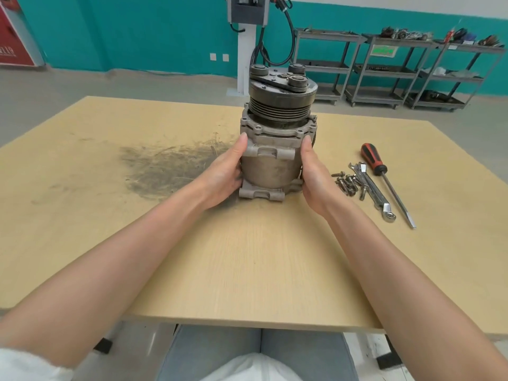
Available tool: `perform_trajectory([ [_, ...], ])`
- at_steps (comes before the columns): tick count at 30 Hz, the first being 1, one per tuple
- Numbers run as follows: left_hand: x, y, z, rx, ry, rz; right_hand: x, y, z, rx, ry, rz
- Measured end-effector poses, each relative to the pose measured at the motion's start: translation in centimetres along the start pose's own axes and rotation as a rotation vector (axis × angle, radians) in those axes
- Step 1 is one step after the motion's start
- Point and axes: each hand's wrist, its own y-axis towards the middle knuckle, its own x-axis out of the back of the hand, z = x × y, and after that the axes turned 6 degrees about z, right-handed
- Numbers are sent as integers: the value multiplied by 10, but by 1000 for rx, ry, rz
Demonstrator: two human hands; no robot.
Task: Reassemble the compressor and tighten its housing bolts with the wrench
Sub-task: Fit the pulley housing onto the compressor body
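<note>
Workshop with teal wall and grey floor; light wooden bench [247, 257] in front, compressor [277, 138] standing upright on it near the middle, toward the far half. Compressor body: dull grey cast-metal cylinder, grimy, with lug brackets at the base and a clamp-like boss on the front; flanged housing ring above with small bolt holes around the rim. On top sits a dark ribbed pulley [281, 101] with a flat clutch plate carrying three round black knobs. Left hand [228, 174] grips the left side of the body, thumb up along the flange, fingers wrapped behind out of sight. Right hand [313, 177] grips the right side the same way, thumb up near the flange. Base touches the bench. Just right of the right hand, a loose pile of bolts [347, 182] lies on the bench. Touching that pile on its right, a silver combination wrench [371, 191] lies slanted, ring end nearer the person. Just beside it, a screwdriver [384, 180] with red-and-black handle, flat tip pointing toward the person. Dark smudged dirt patch [165, 166] on the bench left of the compressor. Far back: grey shelf carts [398, 70] with parts along the wall, a white post [246, 50] with black hoses behind the compressor.
</note>
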Motion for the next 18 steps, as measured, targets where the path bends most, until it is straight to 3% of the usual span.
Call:
perform_trajectory([
  [18, -10, 27, 12, -75, -56, -151, 13, 21, -14, 65, -27, 55],
])
